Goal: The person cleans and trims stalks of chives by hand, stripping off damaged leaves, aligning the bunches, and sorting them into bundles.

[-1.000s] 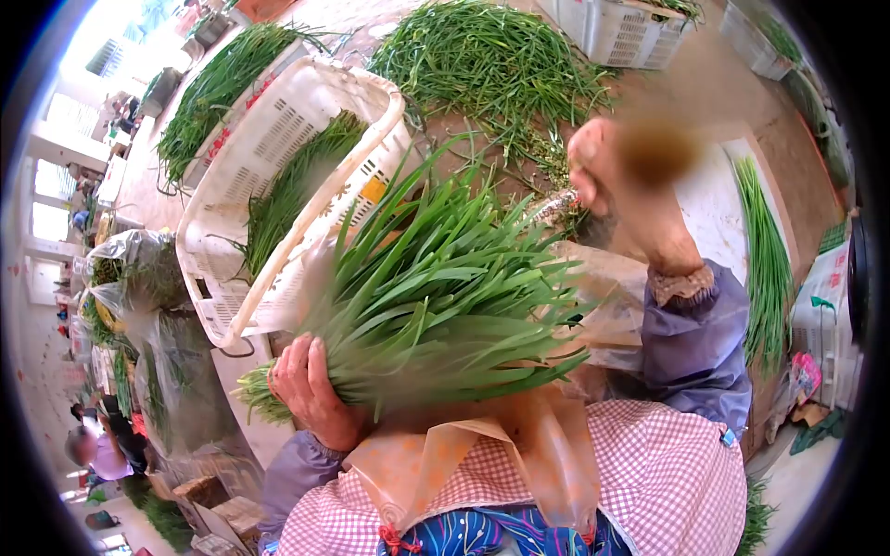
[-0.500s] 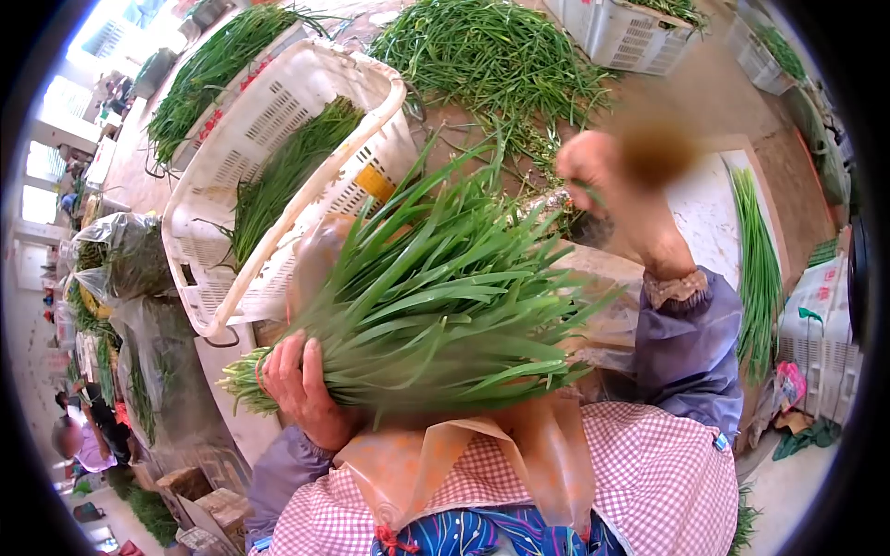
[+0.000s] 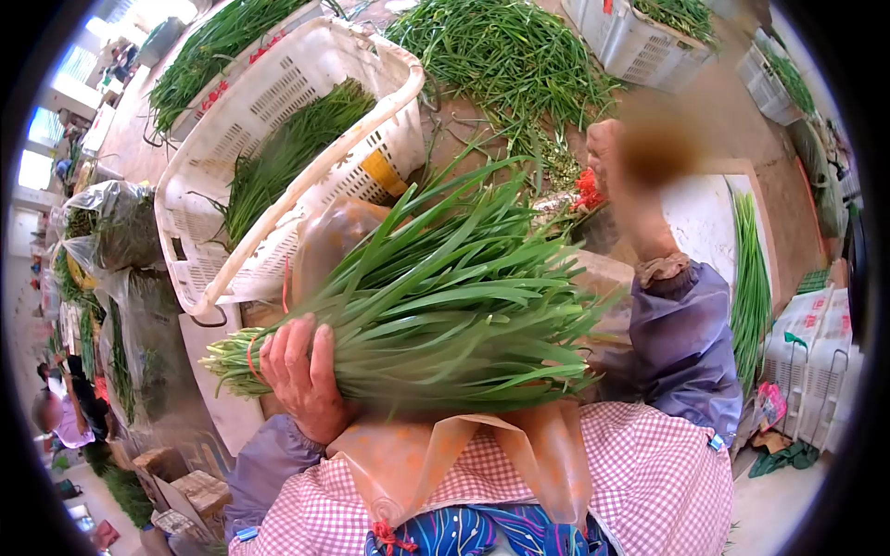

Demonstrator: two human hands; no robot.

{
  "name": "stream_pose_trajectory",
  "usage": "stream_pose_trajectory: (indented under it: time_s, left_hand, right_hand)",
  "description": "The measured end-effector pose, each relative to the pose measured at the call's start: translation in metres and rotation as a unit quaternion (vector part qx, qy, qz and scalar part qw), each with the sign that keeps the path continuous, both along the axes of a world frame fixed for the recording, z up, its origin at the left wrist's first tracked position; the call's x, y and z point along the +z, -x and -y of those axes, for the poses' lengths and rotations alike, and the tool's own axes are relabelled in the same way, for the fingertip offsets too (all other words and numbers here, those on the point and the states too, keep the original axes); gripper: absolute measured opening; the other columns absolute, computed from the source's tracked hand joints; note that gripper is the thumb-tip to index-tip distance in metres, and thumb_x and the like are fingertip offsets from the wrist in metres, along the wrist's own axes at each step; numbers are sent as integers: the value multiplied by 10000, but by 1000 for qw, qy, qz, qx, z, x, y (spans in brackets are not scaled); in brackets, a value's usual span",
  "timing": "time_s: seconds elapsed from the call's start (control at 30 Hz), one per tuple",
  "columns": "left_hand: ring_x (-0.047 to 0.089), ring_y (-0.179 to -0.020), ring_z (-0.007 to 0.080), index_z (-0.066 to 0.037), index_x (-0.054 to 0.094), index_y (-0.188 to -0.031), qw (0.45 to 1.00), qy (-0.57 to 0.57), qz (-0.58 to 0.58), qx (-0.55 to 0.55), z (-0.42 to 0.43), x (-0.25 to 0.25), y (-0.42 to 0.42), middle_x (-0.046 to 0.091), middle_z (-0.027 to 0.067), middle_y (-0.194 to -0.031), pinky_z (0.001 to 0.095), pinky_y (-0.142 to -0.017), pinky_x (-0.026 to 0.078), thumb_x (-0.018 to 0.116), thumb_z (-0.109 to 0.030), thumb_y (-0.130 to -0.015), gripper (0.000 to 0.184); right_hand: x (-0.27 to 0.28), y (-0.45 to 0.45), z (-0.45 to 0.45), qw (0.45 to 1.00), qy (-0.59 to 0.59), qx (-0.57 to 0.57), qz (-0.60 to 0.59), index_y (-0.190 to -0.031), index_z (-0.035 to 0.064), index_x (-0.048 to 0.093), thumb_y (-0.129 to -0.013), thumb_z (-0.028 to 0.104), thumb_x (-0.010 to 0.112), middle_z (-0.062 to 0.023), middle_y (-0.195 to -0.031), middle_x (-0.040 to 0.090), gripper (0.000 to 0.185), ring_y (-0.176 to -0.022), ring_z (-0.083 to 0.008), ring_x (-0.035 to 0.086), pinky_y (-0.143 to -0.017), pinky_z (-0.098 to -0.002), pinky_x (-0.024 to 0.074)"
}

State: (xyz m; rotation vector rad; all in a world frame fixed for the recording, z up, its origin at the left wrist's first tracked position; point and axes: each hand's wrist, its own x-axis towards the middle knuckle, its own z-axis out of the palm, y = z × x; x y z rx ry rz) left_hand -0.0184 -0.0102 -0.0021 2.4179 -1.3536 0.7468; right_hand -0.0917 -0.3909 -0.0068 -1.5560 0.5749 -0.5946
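A thick bunch of green garlic chives (image 3: 464, 306) lies across my lap, stem ends to the left and leaves fanning right. My left hand (image 3: 301, 375) is closed around it near the stems, just beside a thin red band (image 3: 252, 357) that shows around the stem end. My right hand (image 3: 607, 153) is raised beyond the leaves with its fingers curled; a brown blur covers part of it. Just below its fingers is a cluster of red bands (image 3: 589, 190). Whether the fingers hold one of them cannot be made out.
A white plastic basket (image 3: 209, 227) with chives stands at the left. Beyond lies a loose heap of chives (image 3: 501, 65). More chives (image 3: 749, 287) lie on a white board (image 3: 695, 218) at the right. A white crate (image 3: 640, 46) stands at the back.
My right hand has moved up and slightly right, and the red cluster now shows below it. My left hand keeps its hold on the chives. The whole view has shifted slightly.
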Motion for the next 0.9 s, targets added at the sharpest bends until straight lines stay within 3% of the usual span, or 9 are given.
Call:
stream_pose_trajectory:
  time_s: [0.2,0.27,0.3,0.43,0.53,0.57,0.67,0.73,0.9]
  left_hand:
    - [492,-1096,384,4,437,-1238,995,-94,-14,-12,-10,8,-6,495,213,-1219,518,-914,352,667,-273,-719,631]
    - [505,-1090,359,-23,469,-1220,996,-86,-35,5,-5,12,-2,512,188,-1208,511,-929,348,614,-168,-753,511]
    - [519,-1085,335,-50,502,-1202,996,-78,-46,11,-3,14,-2,529,164,-1198,504,-944,344,561,-63,-786,421]
    - [516,-1091,311,-65,510,-1194,996,-80,-33,21,0,13,1,537,146,-1185,486,-949,339,554,-82,-787,409]
    - [506,-1090,330,-46,487,-1211,995,-94,-38,24,-3,14,-2,526,156,-1195,483,-940,343,591,-151,-754,481]
    - [492,-1094,353,-33,467,-1229,994,-96,-45,21,-4,17,-4,511,172,-1208,489,-932,347,642,-198,-723,560]
    - [477,-1102,373,-17,442,-1252,993,-91,-73,29,-7,18,-10,498,187,-1223,485,-927,351,707,-243,-677,673]
    - [479,-1117,359,-13,431,-1272,990,-82,-99,49,-5,20,-14,498,183,-1230,458,-937,357,739,-240,-643,736]
    - [480,-1135,349,-17,433,-1281,985,-65,-144,65,-2,30,-19,499,185,-1236,454,-948,361,740,-248,-651,738]
  right_hand:
    - [-1,-4,-19,978,70,194,-25,-953,20,597,-933,278,562,4,-795,576,262,-736,-64,515,-631,-213,421]
    - [5,-8,-35,961,119,246,-29,-956,-2,586,-940,317,535,-5,-790,546,324,-781,-85,490,-706,-254,410]
    - [8,-16,-40,960,120,253,-28,-956,-2,586,-940,317,535,-5,-790,546,324,-781,-85,490,-706,-254,410]
    - [13,-40,-53,939,153,300,-66,-827,1,546,-929,284,544,9,-671,447,301,-635,-101,403,-576,-272,371]
    - [-2,-48,-51,923,352,155,-34,-785,20,545,-938,220,519,-71,-628,477,253,-576,-122,438,-545,-285,406]
    - [1,-47,-48,935,343,77,35,-793,24,565,-932,224,533,-81,-621,512,245,-566,-130,472,-545,-293,424]
    - [-33,-48,28,967,251,-1,-49,-847,12,597,-921,191,548,-34,-675,579,200,-574,-114,532,-556,-252,445]
    - [-26,-50,34,988,118,47,-90,-881,-5,605,-916,168,555,-24,-712,602,183,-593,-115,551,-572,-240,455]
    - [1,-29,-11,918,392,57,14,-919,-24,617,-884,129,606,-27,-750,608,158,-684,-87,567,-619,-200,451]
